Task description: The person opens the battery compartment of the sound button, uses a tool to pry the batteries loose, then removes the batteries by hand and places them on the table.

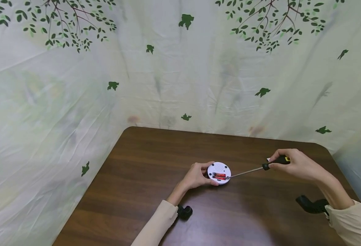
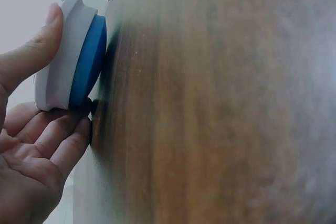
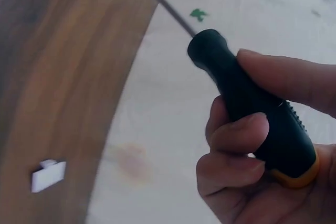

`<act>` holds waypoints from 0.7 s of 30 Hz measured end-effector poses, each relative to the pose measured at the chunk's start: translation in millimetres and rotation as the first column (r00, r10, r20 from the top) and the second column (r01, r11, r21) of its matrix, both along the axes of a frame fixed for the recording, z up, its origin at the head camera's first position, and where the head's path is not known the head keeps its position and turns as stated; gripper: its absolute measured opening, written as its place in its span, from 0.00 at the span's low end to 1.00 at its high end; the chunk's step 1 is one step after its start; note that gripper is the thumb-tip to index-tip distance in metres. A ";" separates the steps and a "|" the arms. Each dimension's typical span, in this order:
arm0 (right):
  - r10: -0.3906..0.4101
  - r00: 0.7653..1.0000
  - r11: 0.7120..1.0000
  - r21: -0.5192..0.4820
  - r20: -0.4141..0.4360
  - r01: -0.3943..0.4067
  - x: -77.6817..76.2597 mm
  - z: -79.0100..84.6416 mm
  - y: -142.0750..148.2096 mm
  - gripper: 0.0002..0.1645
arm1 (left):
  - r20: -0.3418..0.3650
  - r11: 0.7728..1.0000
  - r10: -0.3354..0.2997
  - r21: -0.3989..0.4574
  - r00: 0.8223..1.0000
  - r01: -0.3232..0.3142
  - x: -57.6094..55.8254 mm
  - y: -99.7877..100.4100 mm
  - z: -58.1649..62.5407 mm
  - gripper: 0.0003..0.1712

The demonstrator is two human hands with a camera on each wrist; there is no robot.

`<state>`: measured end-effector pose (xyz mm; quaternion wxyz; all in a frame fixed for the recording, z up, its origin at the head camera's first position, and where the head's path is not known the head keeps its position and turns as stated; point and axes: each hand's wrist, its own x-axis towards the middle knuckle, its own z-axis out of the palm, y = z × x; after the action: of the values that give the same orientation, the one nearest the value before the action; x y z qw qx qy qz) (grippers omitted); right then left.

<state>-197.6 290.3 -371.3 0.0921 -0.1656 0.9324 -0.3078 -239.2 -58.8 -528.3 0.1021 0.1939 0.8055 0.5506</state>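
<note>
A round white device (image 1: pixel 219 167) with a perforated underside shows red batteries (image 1: pixel 219 176) in its open compartment. My left hand (image 1: pixel 197 176) holds it by the rim, thumb on one side and fingers on the other. In the left wrist view the device's blue face (image 2: pixel 88 61) is turned toward the table, close over the wood. My right hand (image 1: pixel 298 164) grips the black handle of a screwdriver (image 3: pixel 257 108), which has a yellow end. Its long metal shaft (image 1: pixel 247 172) points left, and the tip overlaps the edge of the battery compartment.
On the brown wooden table (image 1: pixel 156 150) lies a small white tabbed piece (image 3: pixel 48 176), mostly hidden behind the right hand in the head view. Black wrist mounts (image 1: pixel 185 212) stick out from both sleeves. Behind the table hangs a pale, leaf-patterned cloth (image 1: pixel 168 82).
</note>
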 end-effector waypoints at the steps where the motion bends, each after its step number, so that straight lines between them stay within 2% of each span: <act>1: -0.008 1.000 1.000 -0.013 0.004 0.008 1.0 -4.5 4.1 0.10 | 0.002 1.000 -0.001 -0.001 1.000 0.001 -0.1 0.1 -0.1 0.47; 8: -0.070 0.996 0.994 -0.080 0.058 0.075 8.4 -36.8 26.5 0.13 | 0.026 1.000 0.005 0.003 1.000 -0.005 0.0 -0.2 0.0 0.46; 15: -0.123 0.985 0.988 -0.077 0.120 0.133 15.2 -61.5 35.7 0.16 | 0.035 1.000 0.006 -0.003 0.999 -0.006 0.7 -2.2 0.2 0.47; 21: -0.175 0.946 0.965 -0.142 0.272 0.219 21.8 -76.7 40.0 0.22 | 0.023 1.000 0.001 -0.004 1.000 -0.001 0.0 -1.3 -1.1 0.47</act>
<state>-175.8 330.3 -448.0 0.1663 -0.0372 0.8948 -0.4128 -239.2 -60.2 -529.3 0.1116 0.1869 0.8054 0.5514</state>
